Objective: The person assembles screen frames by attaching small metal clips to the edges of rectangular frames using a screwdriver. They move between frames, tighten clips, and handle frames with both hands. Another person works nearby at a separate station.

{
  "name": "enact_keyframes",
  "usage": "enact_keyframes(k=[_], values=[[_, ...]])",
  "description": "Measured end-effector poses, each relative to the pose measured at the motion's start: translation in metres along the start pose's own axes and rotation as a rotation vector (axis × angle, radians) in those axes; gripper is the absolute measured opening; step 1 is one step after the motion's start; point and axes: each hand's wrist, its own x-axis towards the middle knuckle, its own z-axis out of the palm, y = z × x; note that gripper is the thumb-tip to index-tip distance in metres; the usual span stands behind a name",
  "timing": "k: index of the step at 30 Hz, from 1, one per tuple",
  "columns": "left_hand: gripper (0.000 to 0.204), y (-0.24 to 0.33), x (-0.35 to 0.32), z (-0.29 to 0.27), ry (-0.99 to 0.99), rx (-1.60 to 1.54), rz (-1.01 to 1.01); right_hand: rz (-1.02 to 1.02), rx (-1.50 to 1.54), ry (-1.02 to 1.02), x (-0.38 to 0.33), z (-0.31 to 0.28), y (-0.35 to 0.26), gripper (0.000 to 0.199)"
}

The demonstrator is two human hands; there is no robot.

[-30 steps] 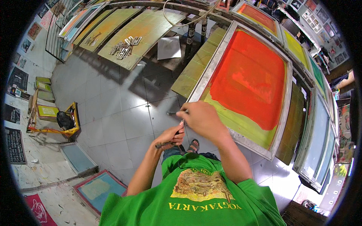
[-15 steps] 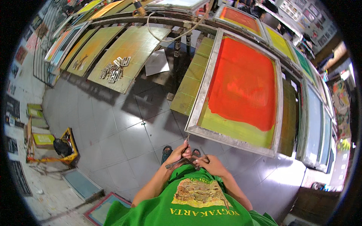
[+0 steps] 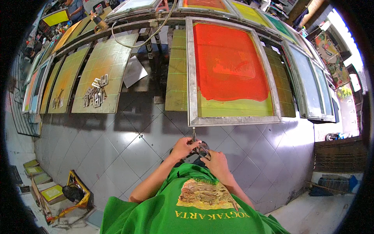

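My left hand [image 3: 184,149], fingers closed in a pinch, holds a slim metal piece [image 3: 194,134] whose narrow tip points up, away from me. My right hand [image 3: 216,163] is closed on a dark metal tool [image 3: 203,152] that slants across to the fingers of the left. The two meet in front of my green shirt; their exact kinds are too small and partly covered to tell. Just beyond the tip is the near edge of a silkscreen frame [image 3: 233,120], its mesh largely coated with red ink [image 3: 230,66] over a yellow-green strip.
Left of the frame, several printing boards [image 3: 103,58] rest on a long rack; a pile of metal clips [image 3: 95,91] lies on one. A pale hose [image 3: 140,46] loops over the rack. More framed screens [image 3: 307,78] lean right. On the tiled floor left is a yellow frame [image 3: 85,195].
My view has swung, so the inked frame stands straighter and farther left. My hands have drawn closer together, and the dark tool now slants differently, its left end no longer showing.
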Motion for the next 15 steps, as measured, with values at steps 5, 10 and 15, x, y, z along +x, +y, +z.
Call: enact_keyframes(k=[5, 10, 15], values=[[0.027, -0.03, 0.008, 0.017, 0.138, -0.257, 0.133, 0.123, 0.006, 0.096, -0.018, 0.014, -0.024, 0.038], [0.024, -0.029, 0.004, 0.012, 0.041, -0.321, 0.121, 0.217, 0.689, 0.062, 0.007, 0.027, 0.025, 0.041], [0.03, -0.027, 0.005, 0.01, 0.056, -0.137, 0.212, 0.131, 0.718, -0.04, 0.025, 0.052, 0.044, 0.043]])
